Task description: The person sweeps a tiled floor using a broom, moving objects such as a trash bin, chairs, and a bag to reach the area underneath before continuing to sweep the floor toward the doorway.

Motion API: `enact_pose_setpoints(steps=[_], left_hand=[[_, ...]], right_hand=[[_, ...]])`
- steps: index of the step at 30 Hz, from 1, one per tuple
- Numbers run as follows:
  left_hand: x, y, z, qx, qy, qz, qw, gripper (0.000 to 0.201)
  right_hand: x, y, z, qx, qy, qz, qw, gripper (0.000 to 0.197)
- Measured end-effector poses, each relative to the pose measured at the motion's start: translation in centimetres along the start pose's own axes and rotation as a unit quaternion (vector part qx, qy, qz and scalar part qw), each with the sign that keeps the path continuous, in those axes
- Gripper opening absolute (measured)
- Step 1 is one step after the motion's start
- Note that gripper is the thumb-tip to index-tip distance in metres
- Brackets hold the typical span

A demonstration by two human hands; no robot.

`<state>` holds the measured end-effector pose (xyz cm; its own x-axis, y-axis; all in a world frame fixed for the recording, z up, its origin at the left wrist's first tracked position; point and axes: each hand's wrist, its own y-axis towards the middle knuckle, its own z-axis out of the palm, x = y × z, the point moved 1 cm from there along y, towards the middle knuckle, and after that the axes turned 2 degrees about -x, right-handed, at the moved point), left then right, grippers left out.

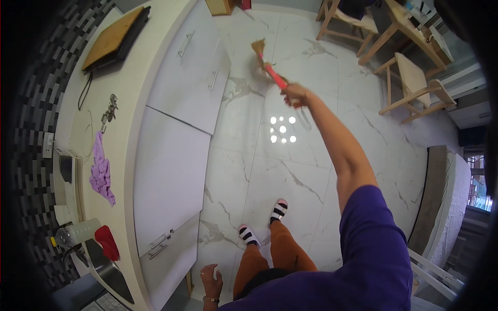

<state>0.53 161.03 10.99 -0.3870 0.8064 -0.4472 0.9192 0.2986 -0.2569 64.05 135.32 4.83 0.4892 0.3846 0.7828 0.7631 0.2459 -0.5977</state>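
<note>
My right hand (294, 95) is closed round the red handle of a broom (276, 78), with my arm stretched out ahead over the floor. The broom's straw-coloured bristles (258, 46) point away from me, near the far cabinet corner; whether they touch the floor I cannot tell. Low at my left side hangs my left hand (211, 279), a bracelet on its wrist. Its fingers are loosely curled and apart, and nothing shows in them. The white cabinets (171, 171) are nearest to it.
White marbled tile floor (290, 171) reflects ceiling lights. On the left counter (122, 155) lie a wooden board (114, 39), keys (110, 111), a purple cloth (102, 171), a red cloth (107, 242) and a plastic bottle (78, 233). Wooden chairs (412, 88) and a table (415, 28) stand far right; a mattress (446, 202) is at right.
</note>
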Motion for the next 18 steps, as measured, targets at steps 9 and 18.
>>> enact_pose_setpoints(steps=[9, 18], left_hand=[[1.5, 3.3, -2.5, -0.087, -0.059, 0.061, 0.993, 0.025], [2.3, 7.9, -2.8, -0.066, -0.082, 0.008, 0.994, 0.025]], right_hand=[[-3.5, -31.6, 11.2, 0.191, 0.143, 0.142, 0.961, 0.021], [-14.3, -28.2, 17.5, 0.281, 0.068, 0.389, 0.875, 0.019]])
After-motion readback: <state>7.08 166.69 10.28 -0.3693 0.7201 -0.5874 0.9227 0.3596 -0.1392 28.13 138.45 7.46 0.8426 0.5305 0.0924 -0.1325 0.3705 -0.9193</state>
